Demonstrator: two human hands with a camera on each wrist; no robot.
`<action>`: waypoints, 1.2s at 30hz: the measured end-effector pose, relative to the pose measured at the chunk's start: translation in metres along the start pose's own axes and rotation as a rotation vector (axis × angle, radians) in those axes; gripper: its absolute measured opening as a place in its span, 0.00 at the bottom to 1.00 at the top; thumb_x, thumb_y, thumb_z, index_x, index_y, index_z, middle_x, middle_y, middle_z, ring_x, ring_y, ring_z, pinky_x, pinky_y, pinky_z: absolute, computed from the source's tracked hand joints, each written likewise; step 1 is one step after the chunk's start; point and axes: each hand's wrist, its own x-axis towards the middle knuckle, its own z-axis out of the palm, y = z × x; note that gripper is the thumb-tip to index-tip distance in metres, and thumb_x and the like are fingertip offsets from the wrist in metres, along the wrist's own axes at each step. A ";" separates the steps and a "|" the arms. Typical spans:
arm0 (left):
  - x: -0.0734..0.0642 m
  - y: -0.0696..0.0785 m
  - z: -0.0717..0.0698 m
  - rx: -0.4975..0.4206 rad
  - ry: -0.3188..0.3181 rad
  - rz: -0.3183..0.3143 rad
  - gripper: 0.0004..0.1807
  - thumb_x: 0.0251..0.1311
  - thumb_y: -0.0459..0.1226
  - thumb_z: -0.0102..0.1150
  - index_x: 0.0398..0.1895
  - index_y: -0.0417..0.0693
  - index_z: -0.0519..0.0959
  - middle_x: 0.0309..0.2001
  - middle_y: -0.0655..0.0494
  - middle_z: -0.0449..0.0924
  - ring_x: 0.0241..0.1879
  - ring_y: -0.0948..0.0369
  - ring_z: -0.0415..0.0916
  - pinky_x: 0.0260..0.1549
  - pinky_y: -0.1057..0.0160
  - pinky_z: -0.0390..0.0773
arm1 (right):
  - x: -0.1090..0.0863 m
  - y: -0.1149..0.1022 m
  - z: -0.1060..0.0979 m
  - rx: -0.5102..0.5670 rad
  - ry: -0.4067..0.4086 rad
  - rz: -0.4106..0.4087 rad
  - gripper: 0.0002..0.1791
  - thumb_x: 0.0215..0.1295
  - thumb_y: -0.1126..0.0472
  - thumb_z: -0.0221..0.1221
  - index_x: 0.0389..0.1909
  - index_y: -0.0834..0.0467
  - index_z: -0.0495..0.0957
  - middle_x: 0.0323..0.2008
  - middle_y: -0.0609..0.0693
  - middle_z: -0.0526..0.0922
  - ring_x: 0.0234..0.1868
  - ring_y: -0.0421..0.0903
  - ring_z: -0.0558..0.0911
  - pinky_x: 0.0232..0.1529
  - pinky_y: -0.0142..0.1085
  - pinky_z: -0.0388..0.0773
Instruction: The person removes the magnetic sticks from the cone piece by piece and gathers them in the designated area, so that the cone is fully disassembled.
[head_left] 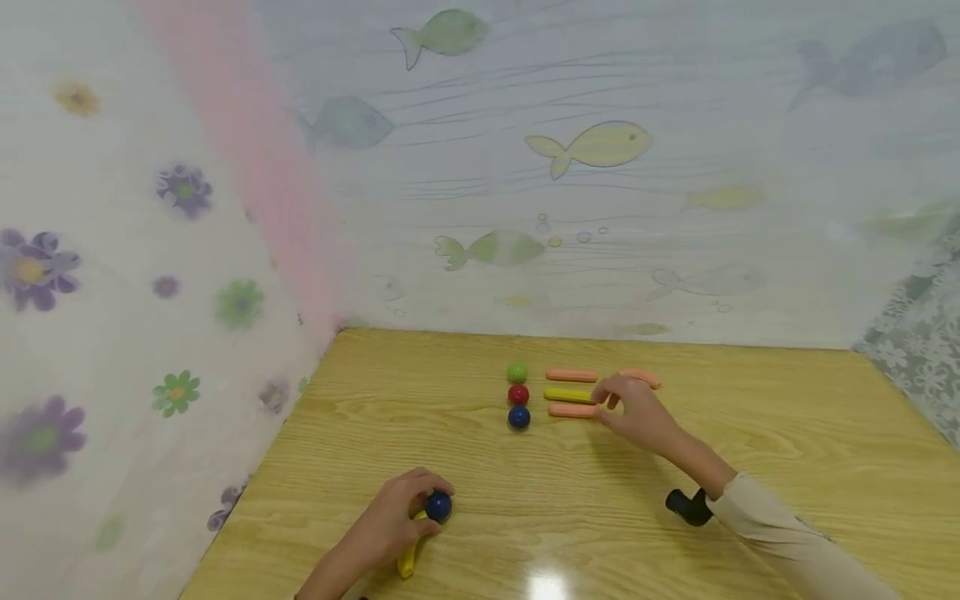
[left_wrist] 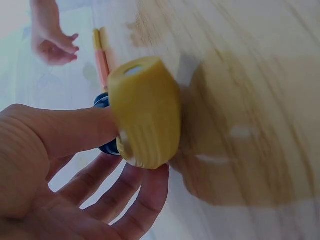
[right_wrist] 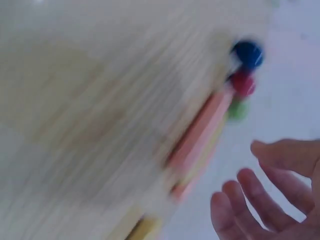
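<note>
My left hand [head_left: 393, 512] holds a dark blue ball [head_left: 438, 505] between thumb and fingers, low over the table. A yellow curved stick [head_left: 407, 560] extends from under that hand; in the left wrist view its thick blunt end [left_wrist: 145, 112] looms in front of the thumb and partly hides the ball [left_wrist: 102, 101]. Beside the right ends of a yellow stick [head_left: 567, 395] and a pink stick [head_left: 572, 411], my right hand [head_left: 637, 414] has loosely bent fingers. Nothing lies between its thumb and fingers in the right wrist view. Another pink stick [head_left: 572, 375] lies behind these.
Left of the sticks, a green ball [head_left: 517, 372], a red ball [head_left: 518, 394] and a blue ball [head_left: 519, 417] form a column. A curved pink piece [head_left: 641, 378] lies behind my right hand. Under the right forearm is a black object [head_left: 688, 507]. Patterned walls bound the wooden table [head_left: 480, 467].
</note>
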 end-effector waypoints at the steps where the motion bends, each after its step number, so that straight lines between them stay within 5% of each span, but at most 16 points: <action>1: 0.001 0.000 0.001 -0.002 0.002 0.003 0.20 0.48 0.28 0.70 0.45 0.53 0.80 0.46 0.61 0.76 0.45 0.57 0.75 0.44 0.57 0.75 | 0.001 -0.008 0.005 0.014 -0.036 -0.032 0.07 0.55 0.71 0.65 0.35 0.63 0.79 0.33 0.54 0.80 0.32 0.50 0.79 0.32 0.43 0.77; 9: 0.006 0.003 0.007 -0.041 0.032 0.051 0.21 0.46 0.25 0.70 0.44 0.50 0.80 0.46 0.58 0.77 0.45 0.57 0.76 0.43 0.60 0.76 | 0.009 -0.078 0.052 0.148 -0.349 -0.113 0.10 0.58 0.66 0.64 0.41 0.61 0.78 0.39 0.52 0.80 0.37 0.45 0.78 0.38 0.37 0.76; 14: 0.008 0.005 0.008 -0.029 0.043 0.062 0.21 0.45 0.25 0.70 0.43 0.48 0.80 0.45 0.57 0.78 0.43 0.58 0.77 0.43 0.60 0.77 | 0.017 -0.108 0.081 0.181 -0.451 -0.131 0.13 0.57 0.64 0.65 0.43 0.59 0.78 0.41 0.51 0.79 0.36 0.42 0.78 0.38 0.29 0.74; 25: 0.004 0.003 0.010 -0.063 0.143 0.024 0.20 0.41 0.29 0.74 0.39 0.44 0.78 0.39 0.56 0.78 0.37 0.58 0.75 0.27 0.67 0.75 | 0.022 -0.133 0.115 0.299 -0.392 -0.004 0.15 0.53 0.65 0.69 0.39 0.56 0.75 0.37 0.46 0.80 0.35 0.39 0.79 0.37 0.28 0.74; 36: 0.000 0.001 0.004 0.036 0.128 0.019 0.14 0.44 0.29 0.72 0.34 0.47 0.79 0.35 0.59 0.78 0.34 0.61 0.74 0.35 0.63 0.76 | 0.019 -0.135 0.119 0.253 -0.382 -0.003 0.12 0.48 0.62 0.71 0.31 0.55 0.77 0.29 0.41 0.74 0.30 0.34 0.73 0.32 0.25 0.70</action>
